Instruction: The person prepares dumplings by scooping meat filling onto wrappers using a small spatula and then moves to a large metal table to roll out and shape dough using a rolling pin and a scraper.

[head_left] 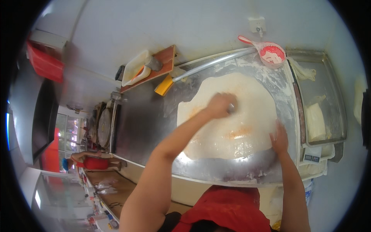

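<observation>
A wide, thin sheet of pale dough (249, 113) lies on the metal worktop, with orange powdery smears and a wet shine on its surface. Over the middle of the sheet, my left hand (221, 105) is curled into a fist around a small greyish object (231, 108). Blur and the fingers hide most of that object, so its kind is unclear. My right hand (280, 138) rests at the right edge of the dough, thumb apart from the fingers and nothing held in it.
Behind the dough lies a metal tube (214, 63) with a yellow end piece (164, 85). A floury red-and-white ladle (272, 55) stands back right. To the right, a metal tray (327, 87) holds a dough block (316, 121). Another person (91, 162) stands far left.
</observation>
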Tool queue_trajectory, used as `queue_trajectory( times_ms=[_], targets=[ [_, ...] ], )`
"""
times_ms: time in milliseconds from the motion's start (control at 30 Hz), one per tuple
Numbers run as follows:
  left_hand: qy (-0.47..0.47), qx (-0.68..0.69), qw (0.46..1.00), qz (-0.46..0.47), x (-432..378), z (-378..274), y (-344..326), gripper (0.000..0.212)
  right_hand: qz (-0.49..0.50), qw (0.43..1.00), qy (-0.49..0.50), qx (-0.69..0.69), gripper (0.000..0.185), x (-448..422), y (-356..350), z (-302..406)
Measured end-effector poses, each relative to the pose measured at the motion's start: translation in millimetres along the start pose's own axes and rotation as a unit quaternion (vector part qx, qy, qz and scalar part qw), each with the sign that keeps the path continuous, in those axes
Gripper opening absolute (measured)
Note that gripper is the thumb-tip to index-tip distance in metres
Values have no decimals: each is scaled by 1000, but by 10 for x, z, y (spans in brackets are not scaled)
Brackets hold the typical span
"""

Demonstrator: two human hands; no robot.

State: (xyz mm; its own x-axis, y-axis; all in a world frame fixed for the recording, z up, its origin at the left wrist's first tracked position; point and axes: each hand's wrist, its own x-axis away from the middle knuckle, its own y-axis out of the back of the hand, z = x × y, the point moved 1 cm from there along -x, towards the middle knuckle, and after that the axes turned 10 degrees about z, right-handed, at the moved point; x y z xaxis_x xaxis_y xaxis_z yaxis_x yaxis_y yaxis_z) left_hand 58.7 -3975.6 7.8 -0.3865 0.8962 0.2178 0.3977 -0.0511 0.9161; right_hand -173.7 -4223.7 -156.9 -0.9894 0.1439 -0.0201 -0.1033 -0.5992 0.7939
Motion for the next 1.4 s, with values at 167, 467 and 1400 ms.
queue_trajectory(
  times_ms=[167, 467, 1400],
  targets=[
    [145, -8, 897, -418, 412, 1357, 1088, 68, 25, 999, -31, 11, 70, 16, 65, 86],
    [173, -276, 799, -505, 633, 2362, 1269, 56, 49, 996, -21, 68, 68, -30, 71, 87],
    [447, -81, 882, -128, 3322, 1881, -400, 49, 34, 997, 23, 63, 65, -83, 22, 166]
  ],
)
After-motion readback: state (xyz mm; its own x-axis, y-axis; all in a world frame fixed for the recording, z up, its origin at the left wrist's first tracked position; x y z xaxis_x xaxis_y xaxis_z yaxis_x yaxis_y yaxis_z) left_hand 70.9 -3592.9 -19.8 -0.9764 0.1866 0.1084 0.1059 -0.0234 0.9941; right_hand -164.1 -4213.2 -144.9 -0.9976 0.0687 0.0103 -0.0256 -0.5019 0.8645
